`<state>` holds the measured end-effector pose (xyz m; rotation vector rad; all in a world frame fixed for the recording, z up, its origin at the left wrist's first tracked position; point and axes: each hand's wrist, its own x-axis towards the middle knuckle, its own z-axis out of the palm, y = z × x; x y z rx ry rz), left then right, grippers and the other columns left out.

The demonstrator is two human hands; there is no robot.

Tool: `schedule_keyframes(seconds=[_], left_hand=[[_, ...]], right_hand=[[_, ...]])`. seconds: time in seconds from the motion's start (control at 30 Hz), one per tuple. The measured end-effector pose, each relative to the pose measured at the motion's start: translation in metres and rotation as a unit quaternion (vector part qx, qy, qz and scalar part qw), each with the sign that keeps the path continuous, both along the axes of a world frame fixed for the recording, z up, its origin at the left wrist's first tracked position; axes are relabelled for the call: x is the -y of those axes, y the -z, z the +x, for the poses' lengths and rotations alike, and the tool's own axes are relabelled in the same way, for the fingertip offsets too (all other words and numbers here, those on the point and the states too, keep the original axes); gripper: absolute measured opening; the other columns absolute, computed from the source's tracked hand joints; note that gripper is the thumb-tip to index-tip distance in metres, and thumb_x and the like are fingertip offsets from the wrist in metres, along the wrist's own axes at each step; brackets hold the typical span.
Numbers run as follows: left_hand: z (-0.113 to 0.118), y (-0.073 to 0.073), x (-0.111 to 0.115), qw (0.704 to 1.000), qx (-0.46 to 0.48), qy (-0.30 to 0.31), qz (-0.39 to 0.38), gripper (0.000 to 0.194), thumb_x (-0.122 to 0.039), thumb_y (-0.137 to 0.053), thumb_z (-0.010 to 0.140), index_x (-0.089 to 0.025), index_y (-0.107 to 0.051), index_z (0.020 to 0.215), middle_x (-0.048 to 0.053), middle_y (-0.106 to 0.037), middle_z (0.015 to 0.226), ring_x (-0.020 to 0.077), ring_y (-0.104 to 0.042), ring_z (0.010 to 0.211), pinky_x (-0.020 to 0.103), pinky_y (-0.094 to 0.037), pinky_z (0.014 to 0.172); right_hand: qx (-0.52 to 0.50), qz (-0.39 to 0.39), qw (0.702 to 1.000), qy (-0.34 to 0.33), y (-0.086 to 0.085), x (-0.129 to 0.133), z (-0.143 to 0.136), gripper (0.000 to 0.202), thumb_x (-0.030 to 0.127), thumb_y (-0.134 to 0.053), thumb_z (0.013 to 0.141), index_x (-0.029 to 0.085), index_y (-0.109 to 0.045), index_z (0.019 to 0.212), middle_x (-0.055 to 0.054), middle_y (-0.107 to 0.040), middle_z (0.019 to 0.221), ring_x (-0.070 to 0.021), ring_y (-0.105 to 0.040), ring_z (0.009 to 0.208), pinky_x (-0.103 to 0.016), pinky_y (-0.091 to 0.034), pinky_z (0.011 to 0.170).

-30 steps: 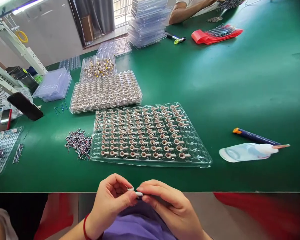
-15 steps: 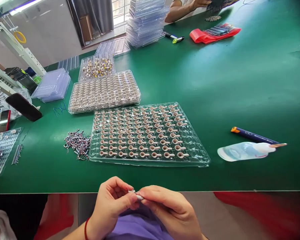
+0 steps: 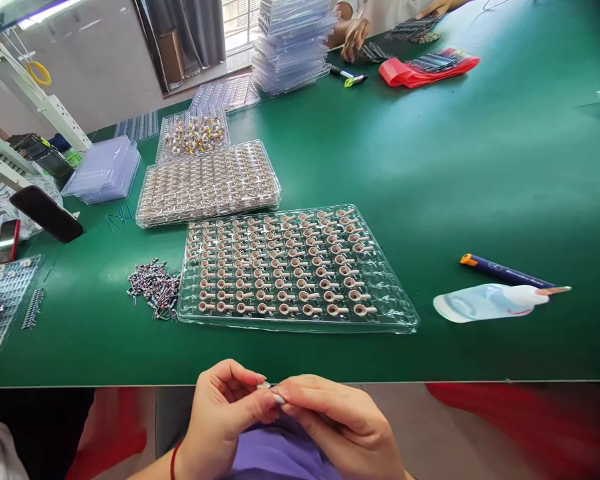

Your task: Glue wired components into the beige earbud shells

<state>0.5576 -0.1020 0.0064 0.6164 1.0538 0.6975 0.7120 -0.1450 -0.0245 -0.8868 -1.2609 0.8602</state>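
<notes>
My left hand and my right hand meet just below the table's front edge. Thumbs and fingers of both pinch a small white part, mostly covered by the fingertips. A clear plastic tray lies on the table beyond them, holding rows of small beige cup-shaped parts with stems; the pockets at its right end hold none. Left of the tray is a loose pile of small components with wire leads.
Behind the tray stands a stack of filled trays, and behind that a tray of mixed parts. A squeeze bottle and a blue pen-like tool lie right. A co-worker's hand is at the far side, near a red strip.
My hands keep their pinch on the small white part, with only slight finger movement. Across the table, the co-worker's hands have come down and spread apart over dark wire-like pieces.
</notes>
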Motion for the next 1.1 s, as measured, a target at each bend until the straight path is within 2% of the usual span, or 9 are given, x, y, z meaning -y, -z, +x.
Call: schedule_keyframes(seconds=[0.27, 0.57, 0.87, 1.1], left_hand=[[0.0006, -0.0021, -0.0009, 1.0, 0.003, -0.002, -0.008, 0.032, -0.024, -0.089, 0.055, -0.012, -0.062, 0.068, 0.003, -0.072, 0.059, 0.0102, -0.064, 0.051, 0.019, -0.051, 0.054], [0.0, 0.0006, 0.0018, 1.0, 0.005, 0.006, -0.004, 0.032, -0.023, -0.089, 0.056, -0.012, -0.061, 0.068, 0.002, -0.071, 0.058, 0.0103, -0.064, 0.051, 0.019, -0.05, 0.053], [-0.0013, 0.0005, 0.0017, 1.0, 0.012, 0.014, 0.01, 0.028, -0.021, -0.088, 0.059, -0.012, -0.062, 0.068, 0.001, -0.072, 0.061, 0.0091, -0.064, 0.053, 0.018, -0.051, 0.055], [-0.002, -0.0003, -0.0007, 1.0, -0.009, 0.027, 0.011, 0.029, -0.022, -0.088, 0.057, -0.012, -0.063, 0.068, 0.002, -0.072, 0.062, 0.0103, -0.066, 0.055, 0.018, -0.052, 0.056]], right_hand=[[0.001, -0.012, 1.0, 0.002, -0.0018, -0.0001, 0.0003, 0.032, 0.003, -0.063, 0.082, 0.026, -0.072, 0.102, -0.004, -0.076, 0.081, -0.0168, -0.072, 0.069, -0.023, -0.061, 0.062], [-0.017, -0.029, 0.999, -0.004, -0.0024, 0.0011, 0.0011, 0.036, 0.003, -0.062, 0.082, 0.03, -0.073, 0.103, -0.004, -0.076, 0.082, -0.0179, -0.072, 0.068, -0.025, -0.061, 0.061], [-0.008, -0.024, 1.0, -0.007, -0.004, 0.0011, 0.0033, 0.037, 0.001, -0.064, 0.08, 0.028, -0.074, 0.102, -0.004, -0.076, 0.082, -0.0179, -0.072, 0.069, -0.024, -0.061, 0.062], [-0.001, -0.051, 0.998, -0.032, -0.0099, -0.0013, 0.0071, 0.021, 0.008, -0.065, 0.082, 0.023, -0.076, 0.092, -0.006, -0.075, 0.078, -0.0176, -0.072, 0.066, -0.023, -0.06, 0.06]])
